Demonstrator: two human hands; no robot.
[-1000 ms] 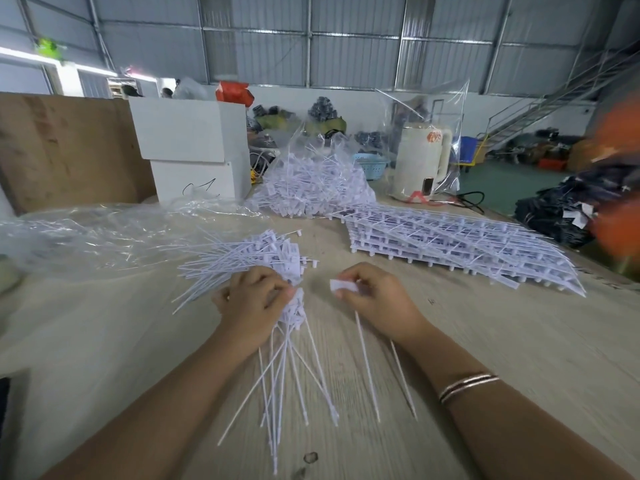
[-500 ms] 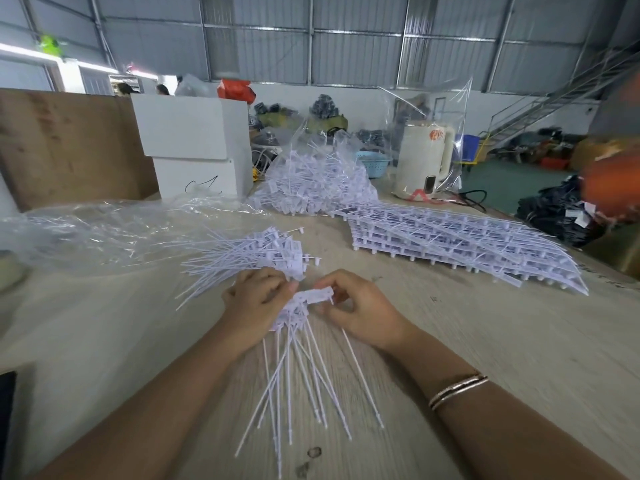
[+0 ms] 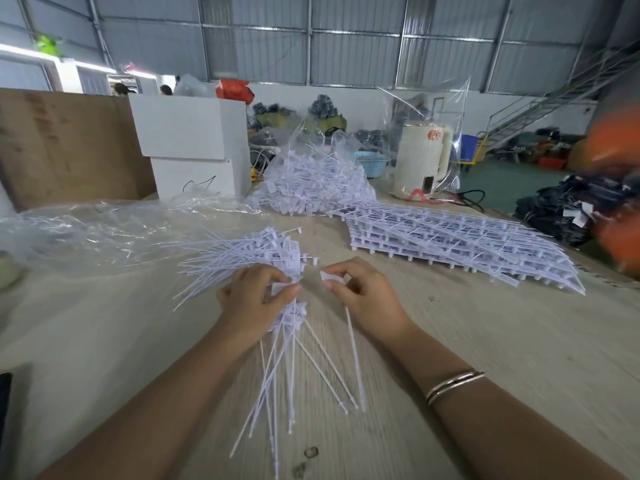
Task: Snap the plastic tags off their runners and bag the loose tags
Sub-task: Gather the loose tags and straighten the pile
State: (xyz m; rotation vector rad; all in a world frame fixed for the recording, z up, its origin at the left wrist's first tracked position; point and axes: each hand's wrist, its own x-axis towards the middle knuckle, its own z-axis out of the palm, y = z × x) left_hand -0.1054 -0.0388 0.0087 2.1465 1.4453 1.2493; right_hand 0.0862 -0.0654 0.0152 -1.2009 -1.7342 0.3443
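Right hand [image 3: 363, 296] pinches one loose tag [image 3: 330, 276] by its flat head, tail hanging toward 6 o'clock. Left hand [image 3: 254, 304] grips a bundle of tags [image 3: 289, 318] at the heads. They look light, thin and bendy, so grab the stiff head, not the tail. Runner sheets [image 3: 450, 244] at 2 o'clock on the tabletop [image 3: 502, 341], the clear bag [image 3: 86, 233] at 10.

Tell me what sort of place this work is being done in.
Most likely a factory or warehouse floor: corrugated metal walls on steel framing, a steel staircase, stacked tag runners and a bulk bag of tags on a big worktable.
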